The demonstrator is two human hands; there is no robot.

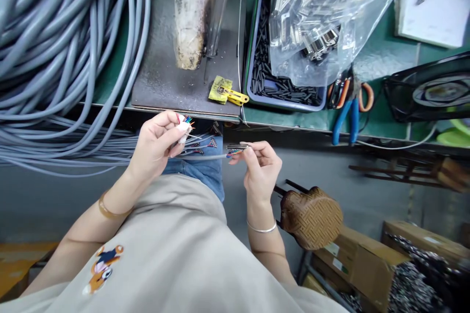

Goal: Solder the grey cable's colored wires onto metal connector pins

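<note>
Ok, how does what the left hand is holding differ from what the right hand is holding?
The left hand pinches a cable end whose thin coloured wires fan out loose; the right hand pinches a small dark connector, a single solid block. The cable end points up and to the right, while the connector lies level, pointing left. The cable end shows red, green and blue strands; the connector looks mostly black. Both are held at the fingertips, below the bench edge.

no legible text, paper sheet [436,10] and carton labels [340,259] too blurred
</note>
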